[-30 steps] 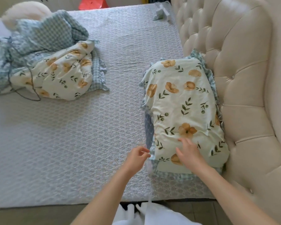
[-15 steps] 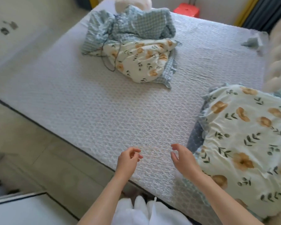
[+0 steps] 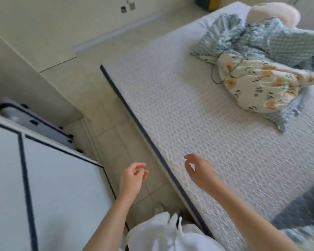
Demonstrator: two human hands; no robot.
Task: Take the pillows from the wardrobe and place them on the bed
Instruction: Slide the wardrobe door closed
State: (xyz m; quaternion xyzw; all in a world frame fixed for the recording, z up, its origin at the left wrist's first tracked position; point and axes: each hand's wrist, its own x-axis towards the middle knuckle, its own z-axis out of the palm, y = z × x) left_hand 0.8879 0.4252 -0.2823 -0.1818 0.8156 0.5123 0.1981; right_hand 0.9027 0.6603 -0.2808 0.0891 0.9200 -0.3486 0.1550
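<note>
The bed (image 3: pixel 198 124) with a white quilted mattress fills the right half of the view. Only the blue frilled corner of a floral pillow (image 3: pixel 301 212) shows at the lower right edge. My left hand (image 3: pixel 132 178) hovers over the tiled floor beside the bed, fingers loosely curled, holding nothing. My right hand (image 3: pixel 198 171) hangs over the mattress edge, fingers apart and empty. At the left stands a white wardrobe (image 3: pixel 49 178) with dark trim, blurred by motion; no pillow is visible in it.
A crumpled floral and blue checked duvet (image 3: pixel 261 69) lies at the far end of the bed, with a cream plush item (image 3: pixel 272 13) behind it. A light suitcase (image 3: pixel 38 124) rests on the floor by the wardrobe. A strip of tiled floor (image 3: pixel 105 109) runs between bed and wardrobe.
My view has swung left, away from the headboard and toward the wardrobe. My right hand has come off the floral pillow, and both hands now hang empty near the bed's edge.
</note>
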